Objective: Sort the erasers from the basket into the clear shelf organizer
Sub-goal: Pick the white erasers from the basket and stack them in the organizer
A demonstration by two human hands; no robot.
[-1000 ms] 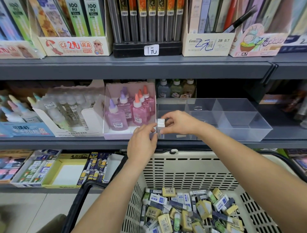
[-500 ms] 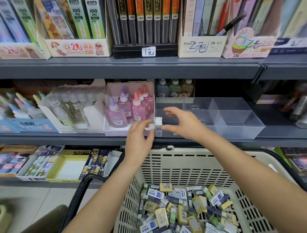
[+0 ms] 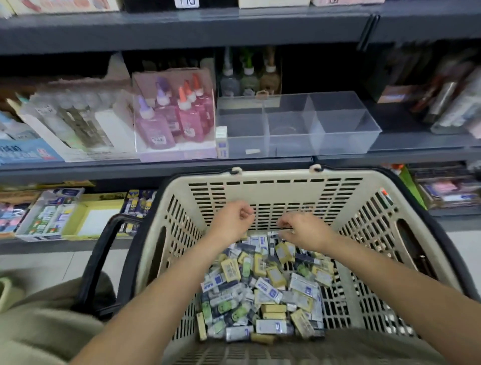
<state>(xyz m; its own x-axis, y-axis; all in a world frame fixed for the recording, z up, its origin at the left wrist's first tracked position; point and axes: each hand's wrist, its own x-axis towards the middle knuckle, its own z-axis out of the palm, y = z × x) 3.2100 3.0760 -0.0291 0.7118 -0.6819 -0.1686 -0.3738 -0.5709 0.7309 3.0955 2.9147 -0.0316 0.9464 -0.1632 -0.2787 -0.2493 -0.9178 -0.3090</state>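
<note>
Head view: left hand (image 3: 233, 218) and right hand (image 3: 305, 229) hover over basket (image 3: 276, 177) erasers (image 3: 263, 286).

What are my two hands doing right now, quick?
Left hand: closed, fingers curled, holding nothing visible.
Right hand: cannot tell; fingers blurred above the erasers.

A stationery shop: grey metal shelves (image 3: 182, 28) run across the far side in tiers, packed with goods in open cardboard display boxes. A white price label (image 3: 186, 2) shows at the very top. Pink and purple glue bottles (image 3: 171, 117) stand in rows in one box, just left of a clear organizer (image 3: 338, 140); more boxed goods (image 3: 52, 213) fill the lower shelf at left. Near, a beige plastic shopping basket (image 3: 273, 182) holds a heap of wrapped erasers (image 3: 260, 286), beside a pale tiled floor (image 3: 39, 260)
</note>
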